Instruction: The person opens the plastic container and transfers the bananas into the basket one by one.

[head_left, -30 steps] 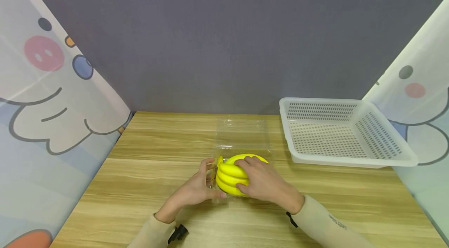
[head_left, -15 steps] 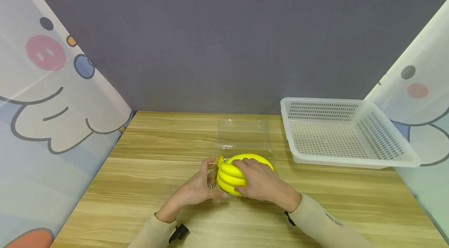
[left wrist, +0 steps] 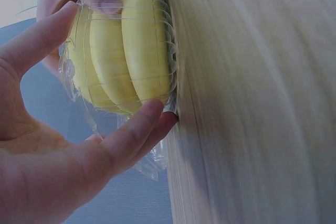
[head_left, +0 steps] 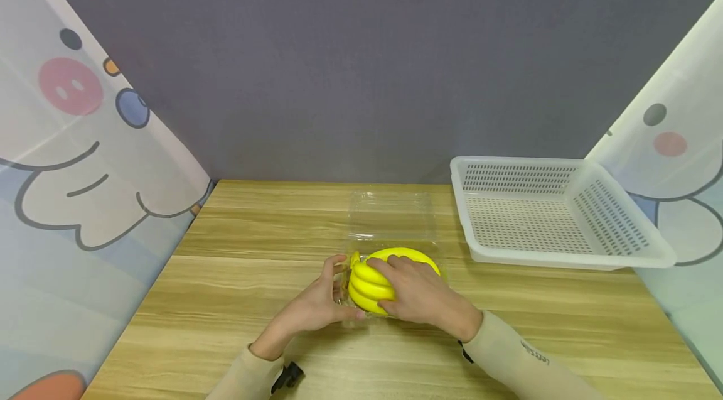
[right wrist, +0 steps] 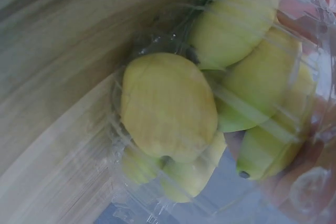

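Observation:
A bunch of yellow bananas [head_left: 368, 287] sits in the base of a clear plastic clamshell box [left wrist: 86, 3], its stem end toward the left. My right hand [head_left: 420, 290] grips the bunch from above, thumb on the near side and fingers over the top. At the box's left end, my left hand [head_left: 310, 306] holds the wall, with the thumb at the near corner and the fingers around the far part. Through the clear wall, the right wrist view shows banana tips [right wrist: 252, 82] beside a rounded yellow fruit [right wrist: 168, 106]. The lid [head_left: 391, 216] lies open behind the base.
A white perforated plastic basket [head_left: 525, 224] stands at the back right of the wooden table [head_left: 254, 230]. A grey panel [head_left: 361, 73] rises behind the table, and cartoon-printed sheets [head_left: 73, 155] flank both sides.
The bananas' right end has shifted slightly to the right, while my right hand has slid a little left over them. My left hand has stayed in place.

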{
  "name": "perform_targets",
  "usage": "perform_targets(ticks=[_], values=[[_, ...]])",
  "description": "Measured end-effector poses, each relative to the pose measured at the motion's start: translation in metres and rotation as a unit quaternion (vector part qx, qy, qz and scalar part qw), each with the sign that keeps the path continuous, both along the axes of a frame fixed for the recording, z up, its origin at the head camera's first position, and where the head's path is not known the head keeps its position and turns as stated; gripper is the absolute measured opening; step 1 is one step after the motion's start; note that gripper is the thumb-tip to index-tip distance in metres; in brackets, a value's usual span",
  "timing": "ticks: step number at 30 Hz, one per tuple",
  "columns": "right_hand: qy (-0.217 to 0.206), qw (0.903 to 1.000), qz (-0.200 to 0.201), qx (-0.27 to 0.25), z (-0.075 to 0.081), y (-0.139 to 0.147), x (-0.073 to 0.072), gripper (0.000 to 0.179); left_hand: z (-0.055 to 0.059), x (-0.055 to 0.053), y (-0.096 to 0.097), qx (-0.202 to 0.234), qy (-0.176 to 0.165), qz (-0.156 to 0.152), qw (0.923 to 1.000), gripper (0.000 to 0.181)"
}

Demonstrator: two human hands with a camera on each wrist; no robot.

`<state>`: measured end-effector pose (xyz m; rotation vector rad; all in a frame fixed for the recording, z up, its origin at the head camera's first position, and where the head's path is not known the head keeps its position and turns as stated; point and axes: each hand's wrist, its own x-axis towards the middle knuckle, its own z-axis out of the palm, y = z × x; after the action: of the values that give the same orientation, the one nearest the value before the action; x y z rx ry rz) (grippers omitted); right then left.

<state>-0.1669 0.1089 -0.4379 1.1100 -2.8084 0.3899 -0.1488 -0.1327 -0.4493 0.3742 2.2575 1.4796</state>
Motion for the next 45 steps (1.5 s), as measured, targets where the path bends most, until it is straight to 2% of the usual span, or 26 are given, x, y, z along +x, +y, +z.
perform_targets(ticks=[6, 13, 17, 25, 35, 45], values=[[0.038, 0.9992, 0.013, -0.003, -0.001, 0.001, -0.001, 0.07, 0.001, 0.0, 0.0, -0.005, 0.001, 0.001, 1.0, 0.11], [0.11, 0.9935, 0.028, -0.006, -0.002, 0.002, -0.003, 0.067, 0.001, 0.0, 0.0, -0.014, 0.01, 0.001, 0.9998, 0.111], [0.129, 0.991, 0.034, 0.005, -0.001, 0.003, -0.003, 0.066, 0.0, 0.0, 0.0, -0.005, 0.005, -0.002, 1.0, 0.111], [0.142, 0.9891, 0.028, 0.03, 0.003, 0.003, -0.001, 0.065, 0.0, 0.0, -0.001, 0.005, -0.009, -0.005, 0.9999, 0.109], [0.148, 0.988, 0.033, 0.031, 0.011, 0.006, 0.0, 0.066, 0.001, 0.0, -0.001, 0.006, -0.007, -0.003, 1.0, 0.109], [0.123, 0.9916, 0.039, -0.004, 0.018, 0.008, -0.005, 0.068, -0.001, -0.001, 0.0, 0.004, -0.002, -0.007, 1.0, 0.109]])
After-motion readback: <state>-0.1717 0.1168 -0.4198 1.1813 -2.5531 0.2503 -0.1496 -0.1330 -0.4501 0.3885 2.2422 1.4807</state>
